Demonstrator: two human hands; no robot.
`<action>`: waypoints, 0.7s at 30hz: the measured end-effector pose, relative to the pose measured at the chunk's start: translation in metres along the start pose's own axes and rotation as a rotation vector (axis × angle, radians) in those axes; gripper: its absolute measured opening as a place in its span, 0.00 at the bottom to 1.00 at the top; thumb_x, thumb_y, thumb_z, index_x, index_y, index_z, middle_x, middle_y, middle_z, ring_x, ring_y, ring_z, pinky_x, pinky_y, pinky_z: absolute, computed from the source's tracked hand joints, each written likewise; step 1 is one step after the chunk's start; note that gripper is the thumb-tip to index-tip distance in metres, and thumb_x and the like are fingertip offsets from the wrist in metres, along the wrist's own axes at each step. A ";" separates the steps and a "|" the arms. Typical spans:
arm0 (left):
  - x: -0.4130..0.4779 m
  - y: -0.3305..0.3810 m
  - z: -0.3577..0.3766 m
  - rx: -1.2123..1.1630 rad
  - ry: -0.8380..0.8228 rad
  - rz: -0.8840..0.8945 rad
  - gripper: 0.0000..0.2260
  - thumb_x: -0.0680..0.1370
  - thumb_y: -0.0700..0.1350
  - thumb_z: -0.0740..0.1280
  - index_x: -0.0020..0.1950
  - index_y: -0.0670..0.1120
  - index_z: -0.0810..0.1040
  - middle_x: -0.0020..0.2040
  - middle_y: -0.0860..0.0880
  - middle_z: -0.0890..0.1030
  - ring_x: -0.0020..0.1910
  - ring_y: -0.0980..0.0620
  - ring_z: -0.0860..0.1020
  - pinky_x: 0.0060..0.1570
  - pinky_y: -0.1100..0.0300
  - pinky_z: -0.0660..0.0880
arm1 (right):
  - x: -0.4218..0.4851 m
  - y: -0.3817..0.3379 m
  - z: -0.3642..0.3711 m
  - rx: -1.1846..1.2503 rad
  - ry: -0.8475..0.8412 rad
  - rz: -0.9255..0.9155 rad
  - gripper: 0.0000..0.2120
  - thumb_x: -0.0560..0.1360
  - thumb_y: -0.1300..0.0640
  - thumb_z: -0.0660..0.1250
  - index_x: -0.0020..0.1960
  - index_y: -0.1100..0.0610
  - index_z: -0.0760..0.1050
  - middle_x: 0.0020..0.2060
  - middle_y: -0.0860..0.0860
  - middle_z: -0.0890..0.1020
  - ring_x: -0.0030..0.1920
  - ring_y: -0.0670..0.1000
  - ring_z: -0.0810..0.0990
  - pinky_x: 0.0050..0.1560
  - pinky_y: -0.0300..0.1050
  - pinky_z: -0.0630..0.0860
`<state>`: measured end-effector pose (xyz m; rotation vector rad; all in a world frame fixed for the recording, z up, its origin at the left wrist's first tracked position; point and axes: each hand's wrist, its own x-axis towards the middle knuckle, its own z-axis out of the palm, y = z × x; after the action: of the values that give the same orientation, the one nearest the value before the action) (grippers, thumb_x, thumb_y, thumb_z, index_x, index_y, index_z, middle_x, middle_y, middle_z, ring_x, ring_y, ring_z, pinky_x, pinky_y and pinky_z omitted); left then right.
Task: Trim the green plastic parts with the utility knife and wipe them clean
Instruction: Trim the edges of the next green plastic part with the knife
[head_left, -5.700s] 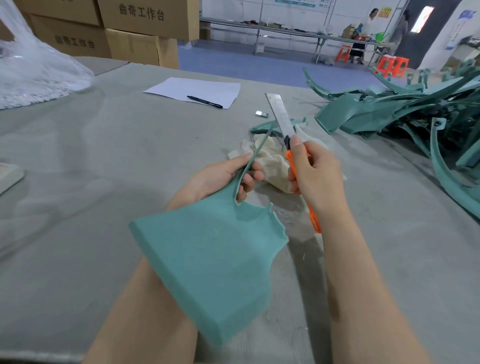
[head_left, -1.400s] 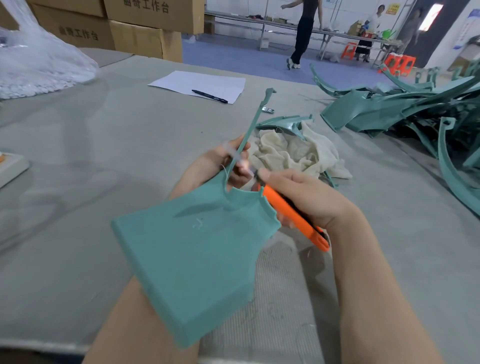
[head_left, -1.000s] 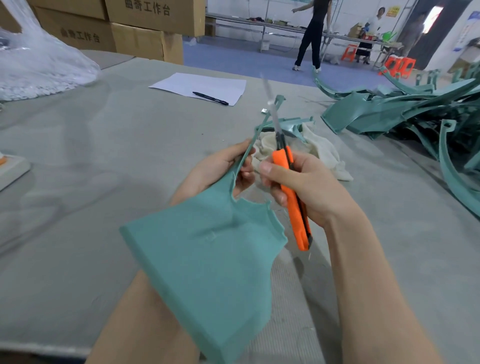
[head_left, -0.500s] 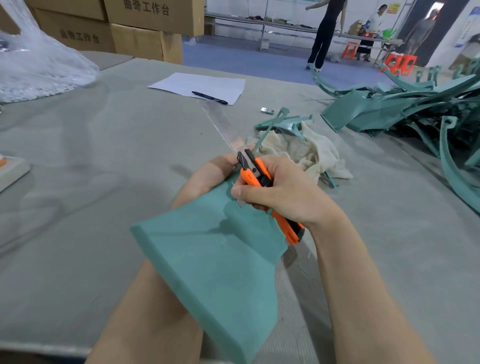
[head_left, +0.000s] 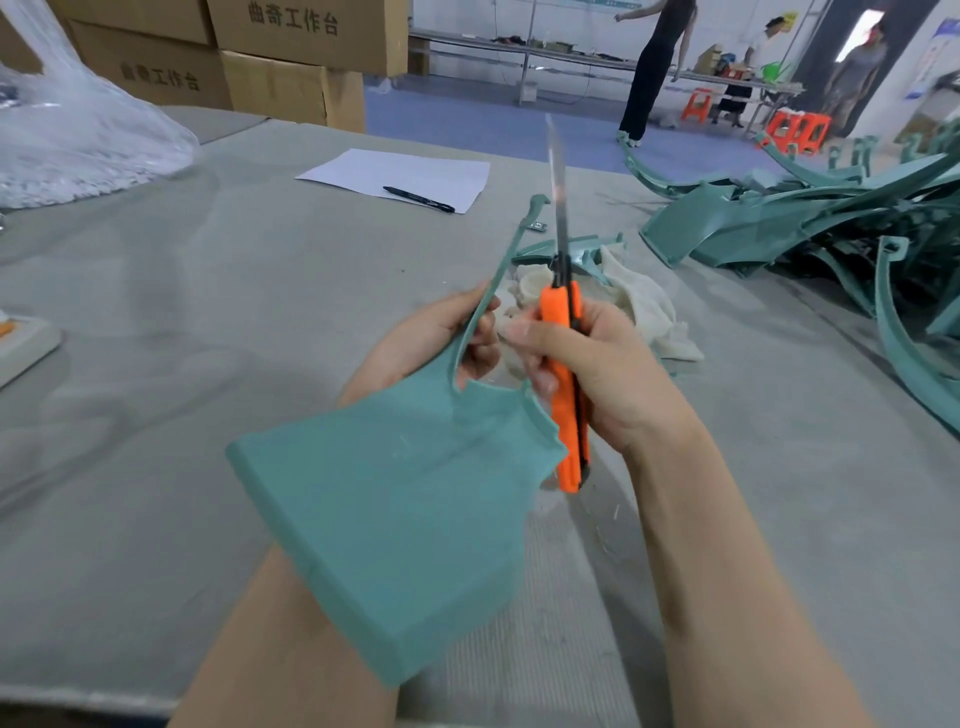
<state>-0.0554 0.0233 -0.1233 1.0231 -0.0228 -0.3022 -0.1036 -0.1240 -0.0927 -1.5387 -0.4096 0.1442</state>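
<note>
Left hand (head_left: 431, 345) pinches the green part (head_left: 400, 499) mid-frame while right hand (head_left: 597, 374) grips the utility knife (head_left: 566, 364), whose long bared blade could slip into nearby fingers.

grey table (head_left: 208, 322), paper sheet (head_left: 363, 174), white rag (head_left: 644, 306), heap of green parts (head_left: 737, 234), plastic bag (head_left: 78, 145)

The one head-worn wide-angle view looks forward and down across the table (head_left: 156, 364) from its near edge toward the far edge. The left hand (head_left: 415, 345) and right hand (head_left: 608, 374) sit close below the lens, mid-frame.
</note>
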 end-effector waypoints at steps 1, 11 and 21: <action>-0.002 0.001 0.003 -0.049 0.003 0.005 0.15 0.83 0.45 0.56 0.37 0.44 0.69 0.22 0.53 0.69 0.20 0.59 0.66 0.26 0.68 0.62 | 0.001 0.001 -0.005 -0.038 0.089 0.010 0.11 0.70 0.59 0.72 0.31 0.52 0.75 0.23 0.49 0.73 0.21 0.46 0.69 0.25 0.38 0.67; -0.013 0.006 0.014 -0.123 -0.019 -0.010 0.14 0.82 0.45 0.58 0.37 0.44 0.69 0.22 0.52 0.68 0.19 0.60 0.66 0.24 0.70 0.63 | 0.000 0.007 -0.029 -0.393 0.142 0.113 0.03 0.74 0.60 0.70 0.45 0.57 0.76 0.25 0.46 0.76 0.25 0.46 0.74 0.28 0.36 0.72; -0.016 0.006 0.015 -0.079 -0.041 -0.031 0.15 0.82 0.45 0.59 0.36 0.44 0.70 0.24 0.52 0.68 0.22 0.60 0.65 0.26 0.69 0.62 | 0.004 0.004 -0.020 -0.384 0.422 -0.056 0.25 0.81 0.41 0.56 0.41 0.61 0.75 0.26 0.49 0.76 0.25 0.48 0.74 0.30 0.44 0.73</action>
<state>-0.0714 0.0180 -0.1087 0.9394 -0.0318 -0.3498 -0.0927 -0.1412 -0.0954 -1.8768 -0.1461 -0.3169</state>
